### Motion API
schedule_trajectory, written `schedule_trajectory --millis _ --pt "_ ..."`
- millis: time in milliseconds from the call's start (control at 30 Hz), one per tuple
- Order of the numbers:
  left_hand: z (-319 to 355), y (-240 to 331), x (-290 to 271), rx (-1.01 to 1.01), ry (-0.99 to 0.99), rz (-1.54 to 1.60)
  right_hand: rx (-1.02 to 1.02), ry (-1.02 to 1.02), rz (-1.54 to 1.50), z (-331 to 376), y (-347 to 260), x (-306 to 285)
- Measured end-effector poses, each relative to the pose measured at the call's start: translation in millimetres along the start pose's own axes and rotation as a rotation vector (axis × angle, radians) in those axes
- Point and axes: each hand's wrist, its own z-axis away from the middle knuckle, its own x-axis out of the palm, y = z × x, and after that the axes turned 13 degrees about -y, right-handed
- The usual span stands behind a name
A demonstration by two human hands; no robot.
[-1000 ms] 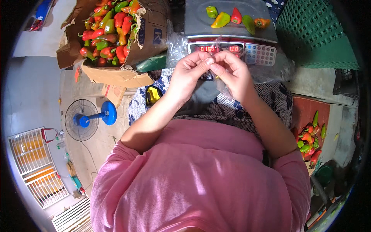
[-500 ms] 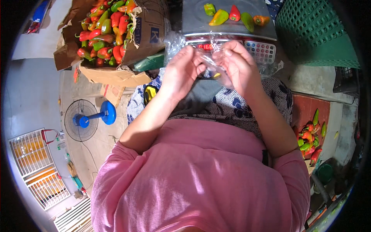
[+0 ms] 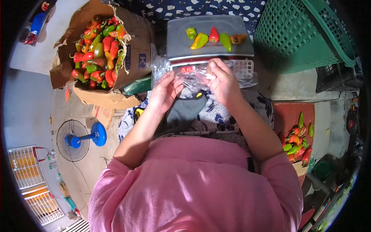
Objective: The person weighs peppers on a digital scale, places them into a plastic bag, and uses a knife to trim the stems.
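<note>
My left hand (image 3: 165, 92) and my right hand (image 3: 224, 82) are raised in front of the weighing scale, fingers pinched on a clear plastic bag (image 3: 193, 82) stretched between them. The thin film is crumpled and partly see-through. Behind it stands the scale (image 3: 210, 52), with a lit red display (image 3: 187, 69) and a keypad partly covered by my right hand. On the flat grey pan lie several peppers: a small green one (image 3: 191, 33), a yellow-green one (image 3: 199, 41), a red one (image 3: 213, 34), a long green one (image 3: 225, 41) and an orange one (image 3: 238, 39).
To the left, a torn cardboard box (image 3: 137, 46) is full of red and green peppers (image 3: 96, 58). A green perforated basket (image 3: 301, 34) stands at the right. More peppers (image 3: 297, 141) lie on a red surface (image 3: 284, 114) at lower right. A blue fan (image 3: 73, 140) stands at the left.
The view has shifted, so the scale sits lower and further left, and patterned cloth shows behind it. My hands have moved a little apart, still holding the bag.
</note>
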Motion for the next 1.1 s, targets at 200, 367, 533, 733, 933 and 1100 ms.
schedule_trajectory --millis 200,367,533,733,933,1100 --pt "6.7 13.9 21.9 0.068 -0.052 0.119 0.139 -0.25 1.129 3.3 -1.9 15.0" --pt "14.4 4.9 26.7 -0.022 -0.218 -0.681 -0.024 -0.021 0.944 -5.5 0.2 -14.9" --pt "-0.9 -0.9 -2.2 -0.009 0.052 -0.579 0.376 -0.304 0.456 1.6 0.4 4.7" --pt "15.3 9.5 27.2 -0.055 -0.077 -0.17 0.12 0.06 1.043 -7.3 18.0 -13.1" --pt "-3.0 0.0 1.2 0.145 0.053 -0.906 0.332 -0.156 0.066 5.2 3.4 -4.1" --pt "-11.0 6.3 16.1 0.284 0.136 -0.52 0.105 -0.124 1.117 5.6 29.7 11.0"
